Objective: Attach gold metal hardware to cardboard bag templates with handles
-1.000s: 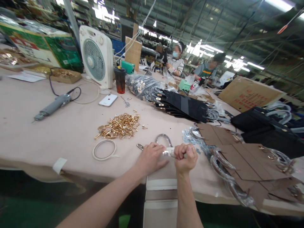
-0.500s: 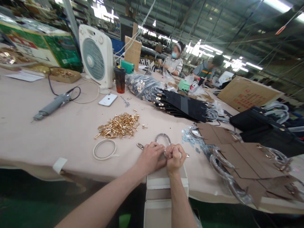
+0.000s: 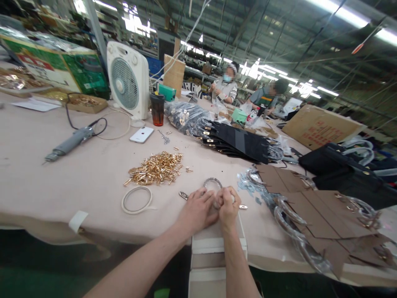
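Note:
A cream bag [image 3: 207, 244] lies over the table's front edge, its plastic-wrapped handle [image 3: 212, 181] arching up beyond my hands. My left hand [image 3: 198, 210] presses down on the bag below the handle, fingers bent and close together. Right beside it, my right hand [image 3: 228, 207] is closed in a fist around something mostly hidden; only a pale rounded end shows. One metal clasp plate [image 3: 183, 195] sticks out left of my left hand, and another clasp plate [image 3: 243, 207] lies right of my right hand. Where the hands meet, the fingertips hide the contact.
A pile of gold metal fittings [image 3: 156, 167] and a tape roll [image 3: 137, 200] lie to the left. Farther off are a grey electric screwdriver [image 3: 70, 142], phone [image 3: 142, 134], cup [image 3: 157, 109] and fan [image 3: 127, 80]. Black bag panels [image 3: 238, 140] and brown panels [image 3: 325, 213] lie rightward.
The view has shifted slightly. My right fist has turned a little, uncovering more of the right clasp plate. My left hand stays on the bag.

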`<control>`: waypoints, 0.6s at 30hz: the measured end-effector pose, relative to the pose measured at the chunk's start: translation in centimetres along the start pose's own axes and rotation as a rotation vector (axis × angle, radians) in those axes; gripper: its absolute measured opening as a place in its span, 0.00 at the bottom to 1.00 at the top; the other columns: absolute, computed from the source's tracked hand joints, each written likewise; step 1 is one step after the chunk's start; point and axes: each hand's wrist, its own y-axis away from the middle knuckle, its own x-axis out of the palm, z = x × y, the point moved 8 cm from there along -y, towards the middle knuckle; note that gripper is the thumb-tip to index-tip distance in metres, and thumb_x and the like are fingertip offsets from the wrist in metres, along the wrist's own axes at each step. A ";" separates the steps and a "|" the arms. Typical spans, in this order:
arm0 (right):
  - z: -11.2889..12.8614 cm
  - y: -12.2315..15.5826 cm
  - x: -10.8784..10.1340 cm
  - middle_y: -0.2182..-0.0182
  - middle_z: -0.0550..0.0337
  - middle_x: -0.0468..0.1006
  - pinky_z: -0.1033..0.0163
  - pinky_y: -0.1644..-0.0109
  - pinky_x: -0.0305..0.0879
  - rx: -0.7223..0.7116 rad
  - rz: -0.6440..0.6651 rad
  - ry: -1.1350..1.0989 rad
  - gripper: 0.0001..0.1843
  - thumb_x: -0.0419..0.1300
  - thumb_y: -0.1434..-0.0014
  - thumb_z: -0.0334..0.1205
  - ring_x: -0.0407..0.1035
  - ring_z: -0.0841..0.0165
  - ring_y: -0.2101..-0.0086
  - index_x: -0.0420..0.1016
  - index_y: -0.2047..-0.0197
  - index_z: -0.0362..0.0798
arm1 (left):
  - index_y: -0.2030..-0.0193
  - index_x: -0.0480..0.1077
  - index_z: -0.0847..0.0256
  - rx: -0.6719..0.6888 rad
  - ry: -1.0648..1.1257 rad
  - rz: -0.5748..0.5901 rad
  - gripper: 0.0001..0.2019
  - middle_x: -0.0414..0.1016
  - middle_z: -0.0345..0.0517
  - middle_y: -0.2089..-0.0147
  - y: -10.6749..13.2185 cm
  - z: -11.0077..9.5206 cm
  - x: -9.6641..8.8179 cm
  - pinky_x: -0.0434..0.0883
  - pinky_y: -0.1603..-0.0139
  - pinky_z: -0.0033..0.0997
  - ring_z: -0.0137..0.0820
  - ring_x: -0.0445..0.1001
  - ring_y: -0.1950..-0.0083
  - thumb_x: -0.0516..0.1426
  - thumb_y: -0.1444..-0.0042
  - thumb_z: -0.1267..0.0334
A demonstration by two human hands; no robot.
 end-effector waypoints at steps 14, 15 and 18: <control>-2.7 -3.9 2.1 0.86 0.75 0.56 0.70 0.83 0.45 0.218 0.056 -0.087 0.22 0.61 0.35 0.56 0.49 0.77 0.86 0.65 0.73 0.50 | 0.36 0.68 0.53 -0.044 -0.053 0.013 0.25 0.77 0.48 0.38 -0.2 0.1 0.2 0.63 0.32 0.52 0.47 0.63 0.31 0.62 0.37 0.48; -2.7 -3.6 2.1 0.86 0.74 0.56 0.69 0.83 0.45 0.220 0.067 -0.068 0.22 0.61 0.34 0.56 0.49 0.77 0.86 0.65 0.73 0.50 | 0.36 0.68 0.53 -0.051 -0.054 0.016 0.25 0.77 0.48 0.39 -0.3 0.1 0.2 0.63 0.33 0.52 0.47 0.63 0.30 0.61 0.36 0.48; -2.1 -2.5 2.2 0.85 0.73 0.57 0.68 0.81 0.46 0.177 0.128 0.027 0.23 0.59 0.32 0.54 0.49 0.76 0.84 0.64 0.74 0.50 | 0.37 0.69 0.54 -0.059 -0.048 0.037 0.24 0.77 0.47 0.39 -0.2 0.1 0.2 0.63 0.33 0.50 0.47 0.63 0.30 0.61 0.36 0.49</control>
